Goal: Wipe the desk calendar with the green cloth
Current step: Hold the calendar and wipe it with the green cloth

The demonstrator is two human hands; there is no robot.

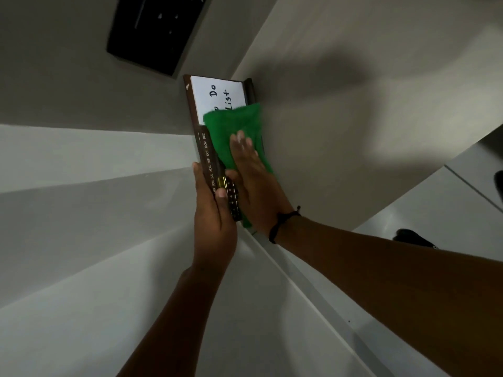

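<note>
The dark brown desk calendar [204, 148] stands in the middle of the view, with month names along its edge and a white "To Do List" panel at its far end. My left hand [213, 219] grips its near edge, thumb over the front. My right hand [254, 183] lies flat on the green cloth [234, 131] and presses it against the calendar's face. The cloth covers the middle of the calendar and part of the white panel. A black cord circles my right wrist.
A black flat object [155, 31] sits beyond the calendar at the upper left. The white desk surface [81, 240] spreads below and left. At the right edge lie two dark things [413, 238] on a pale floor.
</note>
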